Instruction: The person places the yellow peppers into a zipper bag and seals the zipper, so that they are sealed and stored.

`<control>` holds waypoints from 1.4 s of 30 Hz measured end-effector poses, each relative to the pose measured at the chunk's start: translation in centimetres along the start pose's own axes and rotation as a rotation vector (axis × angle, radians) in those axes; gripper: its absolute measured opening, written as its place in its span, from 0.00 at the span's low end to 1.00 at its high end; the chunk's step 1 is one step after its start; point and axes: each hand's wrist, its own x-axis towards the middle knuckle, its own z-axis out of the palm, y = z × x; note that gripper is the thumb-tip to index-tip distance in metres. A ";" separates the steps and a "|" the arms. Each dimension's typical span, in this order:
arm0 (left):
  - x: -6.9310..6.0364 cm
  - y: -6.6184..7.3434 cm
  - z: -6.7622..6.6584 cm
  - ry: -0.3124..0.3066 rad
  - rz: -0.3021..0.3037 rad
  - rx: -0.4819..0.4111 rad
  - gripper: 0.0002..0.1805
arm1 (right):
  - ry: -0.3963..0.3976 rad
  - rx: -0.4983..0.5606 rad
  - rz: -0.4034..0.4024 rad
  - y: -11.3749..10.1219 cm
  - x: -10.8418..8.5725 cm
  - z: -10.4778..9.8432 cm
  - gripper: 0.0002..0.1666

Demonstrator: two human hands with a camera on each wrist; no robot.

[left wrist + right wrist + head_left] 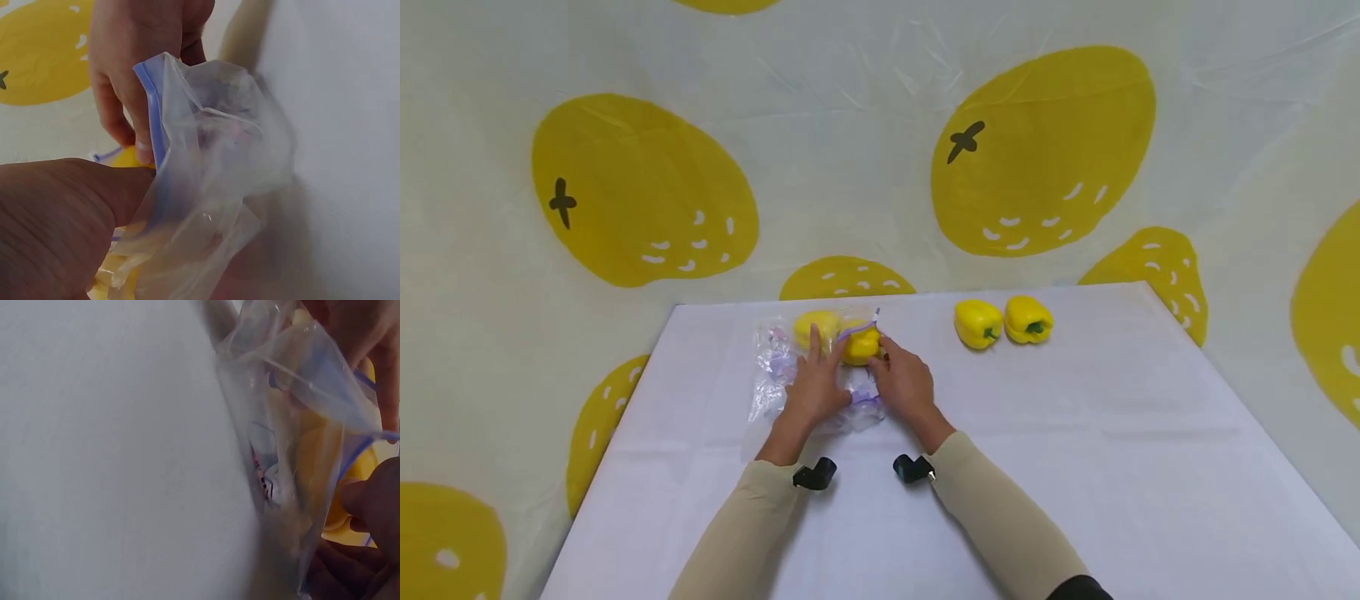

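Note:
A clear zip bag [767, 375] with a purple seal strip lies on the table, its mouth spread to the right. One yellow bell pepper [811, 327] is inside at the back; another yellow bell pepper [860, 343] sits at the mouth. My left hand [816, 383] rests over the bag with fingers spread, its thumb [119, 184] at the purple strip [153, 112]. From the right, my right hand [908, 383] holds the pepper at the mouth, thumb [354, 495] against its yellow skin [337, 515]. Its other fingertips are partly hidden.
Two more yellow bell peppers, one [978, 323] beside the other [1028, 319], stand near the back edge to the right. The table [1075, 467] has a white cover. Behind it hangs a pale cloth [842, 150] printed with large yellow fruit.

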 end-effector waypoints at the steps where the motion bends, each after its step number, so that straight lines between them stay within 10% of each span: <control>1: 0.1 0.1 -0.1 0.003 -0.003 0.000 0.54 | -0.013 -0.009 0.000 -0.1 0.0 -0.1 0.32; 11: 0.0 -0.1 -0.4 0.006 -0.033 -0.003 0.55 | -0.097 0.267 -0.020 -0.6 -0.8 -0.5 0.32; 20: 0.0 -0.7 -1.0 0.007 -0.032 0.000 0.56 | -0.290 0.082 -0.085 -2.0 -0.9 -0.2 0.51; 30: 0.0 -0.8 -1.5 -0.006 -0.028 -0.023 0.56 | -0.417 0.129 -0.084 -2.5 -0.2 -0.6 0.55; 42: -0.1 -1.0 -1.3 -0.012 -0.028 -0.022 0.56 | -0.432 -0.014 -0.129 -3.9 0.0 -0.5 0.58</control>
